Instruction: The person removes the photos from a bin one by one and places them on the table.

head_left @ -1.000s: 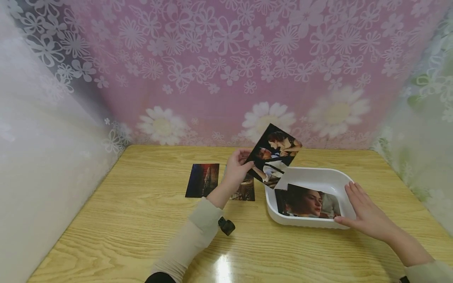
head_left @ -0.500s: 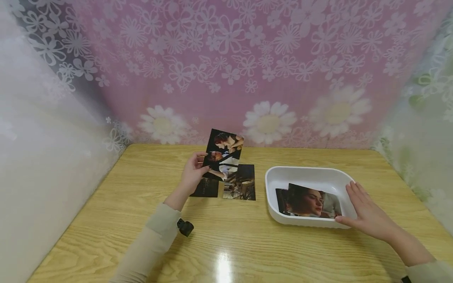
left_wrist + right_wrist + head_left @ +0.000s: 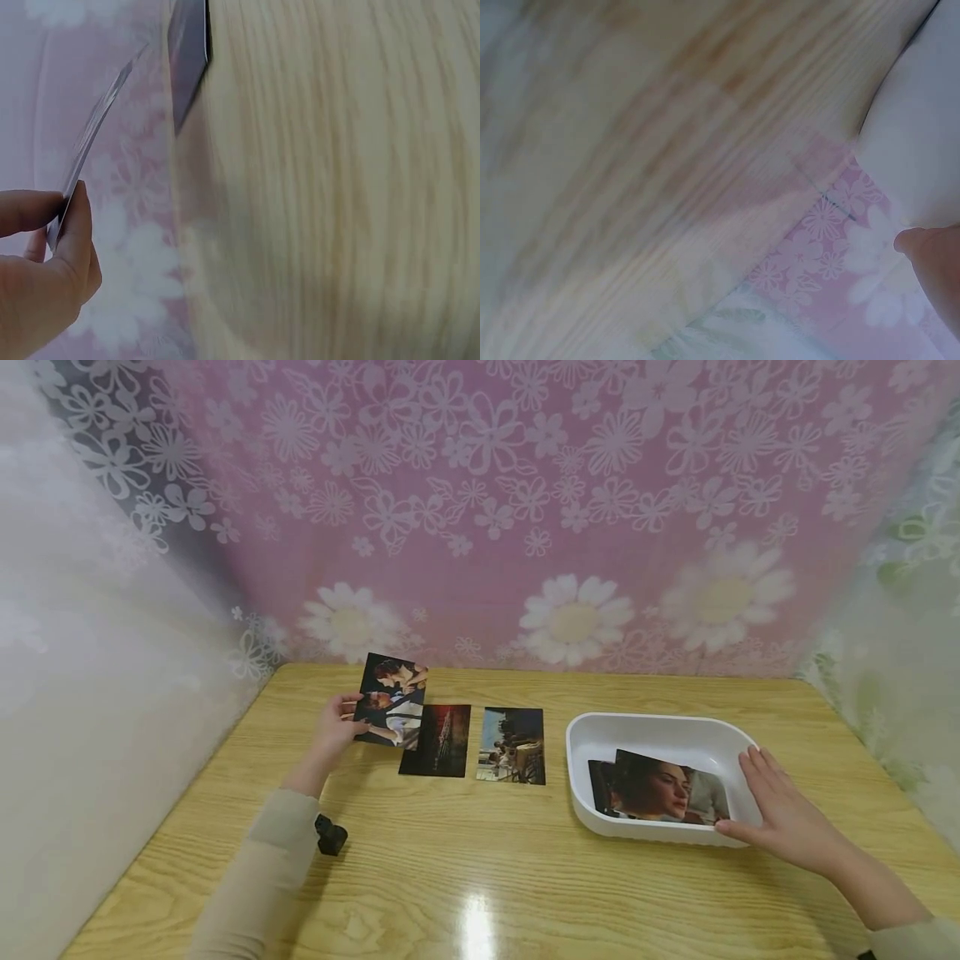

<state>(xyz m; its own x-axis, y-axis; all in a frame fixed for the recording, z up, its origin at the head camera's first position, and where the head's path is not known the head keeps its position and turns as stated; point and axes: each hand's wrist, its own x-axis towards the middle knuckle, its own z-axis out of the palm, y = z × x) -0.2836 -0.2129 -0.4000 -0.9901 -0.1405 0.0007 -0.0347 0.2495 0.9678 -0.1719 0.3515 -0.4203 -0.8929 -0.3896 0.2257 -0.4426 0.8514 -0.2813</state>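
Looking across the tabletop (image 3: 420,877), I see a person's left hand (image 3: 335,731) holding up a photo of two people (image 3: 393,702) by its left edge, thumb on one side and fingertips on the other, so the fingers are closed down to a thin pinch. From the left wrist, this print shows nearly edge-on, raised off the wood and slightly bowed. Seen from above, its lower right part overlaps a dark photo with a red patch (image 3: 446,743), which lies flat on the table. Just right of that, with a narrow strip of wood between, lies a photo of a bright deck-like scene (image 3: 513,747). Farther right stands a white tray (image 3: 652,724) with rounded corners, and inside it a photo of a person's head (image 3: 652,785) rests over a darker print (image 3: 600,789) that peeks out at its left side. The right hand (image 3: 783,818) rests on the tray's right end, fingers extended together at the rim and thumb spread away to the near edge, pinching nothing that I can see. Behind the table hangs a pink floral cloth (image 3: 450,485), and a small black device (image 3: 331,835) sits at the left cuff.
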